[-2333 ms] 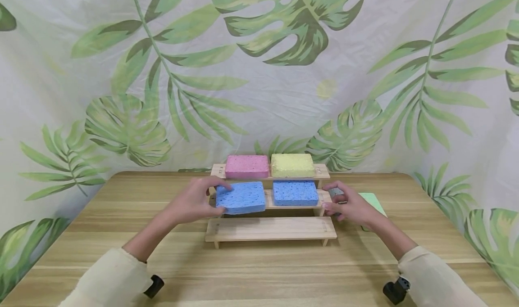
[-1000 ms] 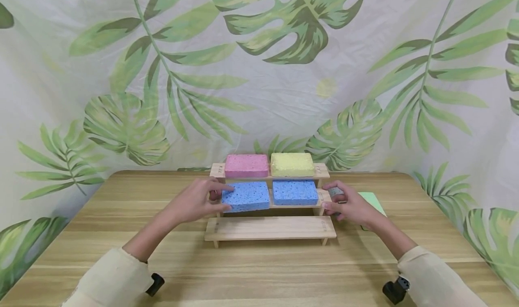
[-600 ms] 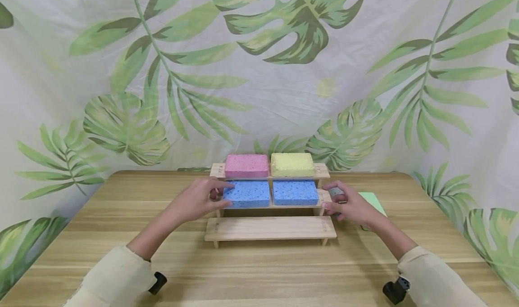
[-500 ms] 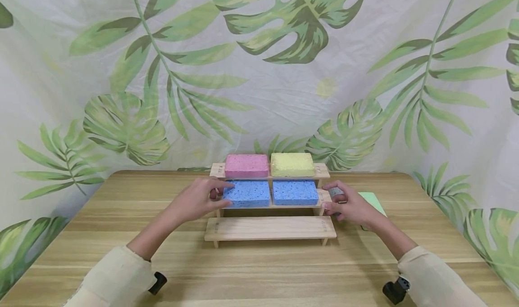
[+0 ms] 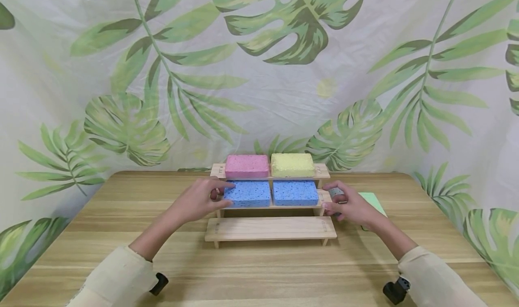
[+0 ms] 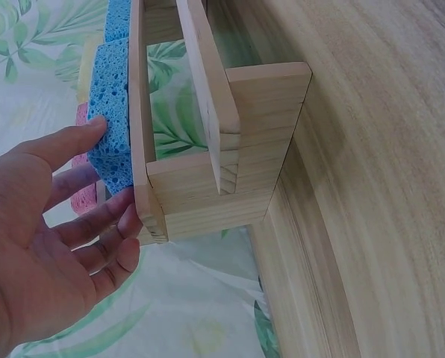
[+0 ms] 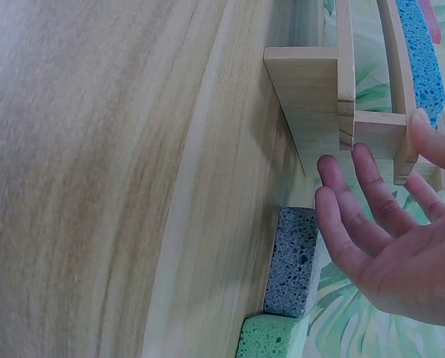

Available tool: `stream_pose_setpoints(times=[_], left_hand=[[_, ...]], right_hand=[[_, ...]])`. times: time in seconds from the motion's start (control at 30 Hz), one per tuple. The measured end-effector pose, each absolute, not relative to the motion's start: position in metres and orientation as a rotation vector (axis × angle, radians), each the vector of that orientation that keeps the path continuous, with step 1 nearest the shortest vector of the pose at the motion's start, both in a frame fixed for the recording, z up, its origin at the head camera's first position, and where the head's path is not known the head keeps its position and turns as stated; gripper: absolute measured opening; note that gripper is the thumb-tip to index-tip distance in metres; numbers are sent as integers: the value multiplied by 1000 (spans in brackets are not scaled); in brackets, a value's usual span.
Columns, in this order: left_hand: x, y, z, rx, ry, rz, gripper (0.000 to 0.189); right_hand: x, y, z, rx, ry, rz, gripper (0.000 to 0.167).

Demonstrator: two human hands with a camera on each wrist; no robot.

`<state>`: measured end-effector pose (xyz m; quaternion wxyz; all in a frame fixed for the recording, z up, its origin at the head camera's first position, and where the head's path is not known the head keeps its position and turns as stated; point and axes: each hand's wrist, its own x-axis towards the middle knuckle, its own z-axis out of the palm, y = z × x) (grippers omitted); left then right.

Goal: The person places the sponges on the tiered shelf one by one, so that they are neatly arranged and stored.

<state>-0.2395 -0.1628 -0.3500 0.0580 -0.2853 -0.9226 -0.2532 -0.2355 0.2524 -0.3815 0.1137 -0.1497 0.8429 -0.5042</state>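
Observation:
A three-tier wooden display rack [image 5: 269,228] stands on the table. Two speckled blue sponges lie side by side on its middle tier. My left hand [image 5: 198,200] pinches the left blue sponge [image 5: 249,193] at its outer end, thumb at the front and index finger on the far side; the left wrist view shows the sponge's underside right at the board. At the other end, my right hand [image 5: 350,203] grips the tip of the middle board between thumb and index finger, beside the right blue sponge [image 5: 295,192]. Its other fingers hang loosely below the board in the right wrist view.
On the top tier sit a pink sponge [image 5: 246,166] and a yellow sponge [image 5: 293,164]. Right of the rack, a grey sponge [image 7: 291,261] and a green sponge [image 7: 271,339] rest on the table, partly hidden by my right hand in the head view. A leaf-patterned cloth [image 5: 259,95] hangs behind.
My left hand has brought the left blue sponge rightward and lowered it from a tilt to flat on the middle tier, near the other blue one. The right hand has kept its place.

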Motion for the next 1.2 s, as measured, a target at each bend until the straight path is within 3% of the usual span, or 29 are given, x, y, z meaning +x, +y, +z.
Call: stream_pose_setpoints(times=[0.6, 1.2], left_hand=[[-235, -187, -352, -796, -2741, -974, 37], [-243, -206, -372, -902, -2825, -962, 54]], right_hand=[[-236, 253, -382, -420, 2502, -1442, 54], [-235, 253, -382, -458, 2555, -1393, 53]])
